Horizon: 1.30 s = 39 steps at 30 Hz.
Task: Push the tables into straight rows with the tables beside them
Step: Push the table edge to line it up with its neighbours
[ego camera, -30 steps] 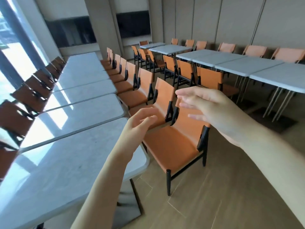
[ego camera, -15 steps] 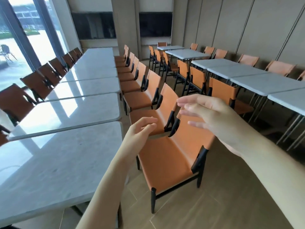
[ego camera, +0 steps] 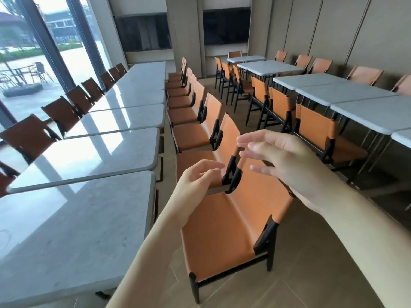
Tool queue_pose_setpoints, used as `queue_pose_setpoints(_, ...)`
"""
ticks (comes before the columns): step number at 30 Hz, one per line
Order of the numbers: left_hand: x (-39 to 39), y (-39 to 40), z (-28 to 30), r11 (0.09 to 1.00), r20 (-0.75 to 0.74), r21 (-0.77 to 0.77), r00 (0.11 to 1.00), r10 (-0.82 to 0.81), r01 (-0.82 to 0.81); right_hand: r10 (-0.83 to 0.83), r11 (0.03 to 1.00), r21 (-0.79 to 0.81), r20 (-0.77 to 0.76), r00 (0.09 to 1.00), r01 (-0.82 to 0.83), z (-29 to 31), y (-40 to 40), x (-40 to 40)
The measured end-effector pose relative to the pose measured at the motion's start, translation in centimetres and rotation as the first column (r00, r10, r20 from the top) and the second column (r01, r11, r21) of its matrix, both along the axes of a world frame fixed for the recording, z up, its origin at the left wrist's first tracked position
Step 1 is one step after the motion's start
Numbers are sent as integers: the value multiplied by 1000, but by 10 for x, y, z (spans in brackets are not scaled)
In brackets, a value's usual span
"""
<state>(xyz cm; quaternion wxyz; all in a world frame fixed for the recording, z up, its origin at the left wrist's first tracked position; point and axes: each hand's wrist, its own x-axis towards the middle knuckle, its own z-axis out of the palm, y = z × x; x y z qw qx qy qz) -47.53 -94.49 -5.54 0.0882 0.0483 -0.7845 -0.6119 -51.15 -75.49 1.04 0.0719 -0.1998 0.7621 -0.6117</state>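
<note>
Your left hand [ego camera: 195, 181] and right hand [ego camera: 287, 161] both hang in the air above the near orange chair [ego camera: 224, 230], fingers loose and spread, holding nothing. The near table [ego camera: 66, 230] sits at left, just beside that chair. Beyond it, more tables [ego camera: 124, 116] run in a line toward the far wall.

Chairs [ego camera: 222, 230] flank the left table row [ego camera: 77, 218]; another row [ego camera: 367, 107] apparently right
</note>
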Motion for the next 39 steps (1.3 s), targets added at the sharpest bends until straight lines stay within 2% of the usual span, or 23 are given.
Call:
queue_pose_setpoints(6,-54,74,2,994,-55,-5,992,111,-111,78,997,0,-9,997,-78,-6,68,-64)
queue_pose_setpoints(13,-120,191,10,937,-164,155,927,337,-313,138,990,10,-40,990,-138,7,182,-144)
queue_pose_setpoints(20,-174,265,28,901,-219,200,879,423,-384,204,979,-17,-23,979,-205,9,251,-213)
queue_pose_setpoints(27,-239,297,26,889,-252,193,855,453,-415,224,973,-56,-18,974,-225,-3,277,-288)
queue_pose_setpoints(32,-311,304,23,882,-243,236,854,460,-408,245,969,-28,-28,969,-245,-4,287,-361)
queue_pose_setpoints(37,-394,293,12,874,-307,95,821,481,-476,302,953,54,-60,951,-299,6,269,-452)
queue_pose_setpoints(39,-429,284,16,859,-314,87,804,504,-505,331,943,73,-72,941,-326,18,253,-492)
